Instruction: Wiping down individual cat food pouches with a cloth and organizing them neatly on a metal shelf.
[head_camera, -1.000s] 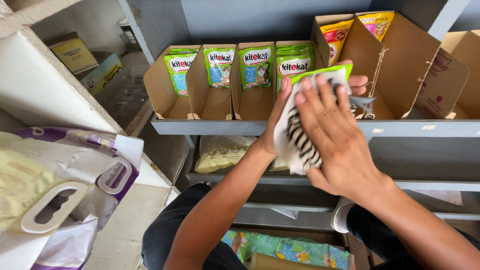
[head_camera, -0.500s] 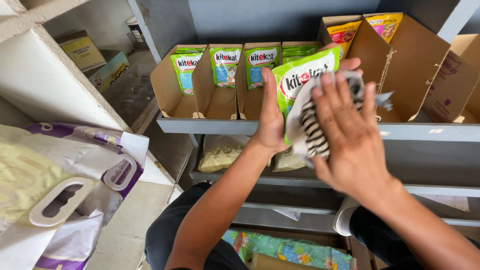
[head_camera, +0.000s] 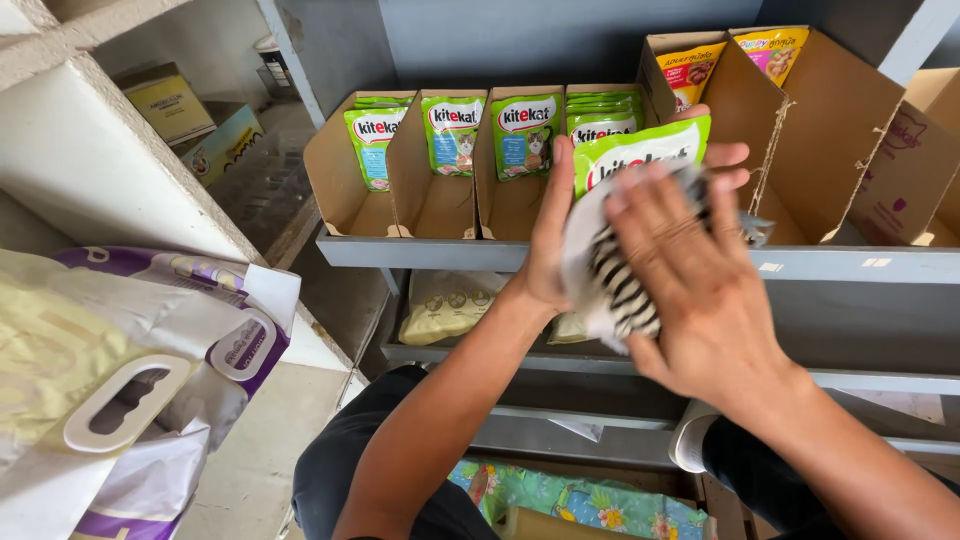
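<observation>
A: Head view, only one we've got. What's in the hands?

B: Left hand (head_camera: 548, 240) grips a green pouch (head_camera: 640, 150) by its left edge, thumb and palm wrapped round it, held upright in front of the grey shelf (head_camera: 420, 250). Right hand (head_camera: 690, 290) lies flat over a striped cloth (head_camera: 615, 290), fingers spread, pressing it against the pouch face. So neither is free: left clamped on the pouch, right flat on the cloth.

A: Where's the pouch relative to the boxes?

B: In mid-air, just in front of the fourth slot of the cardboard tray (head_camera: 400, 170), not in it. More green pouches (head_camera: 452, 130) stand upright in the slots. Taller brown box (head_camera: 800, 130) to the right w/ yellow packets (head_camera: 690, 65).

A: How'd it handle, you reckon?

B: Light, I'd judge, held one-handed w/ no strain. Soft foil-type skin, prob. glossy and a bit slippery, bends if squeezed mid-panel. Best hold looks like the sealed side edges or top seam, stiffer there. Cloth is limp, bunches under the palm.

A: Fragile?

B: Not really, but a hard pinch could crease it. Can't tell if it's full.

A: Anything else about?

B: Big white and purple bag (head_camera: 150, 400) w/ cut-out handle lower left, pale bag (head_camera: 450, 305) on the lower shelf.
</observation>
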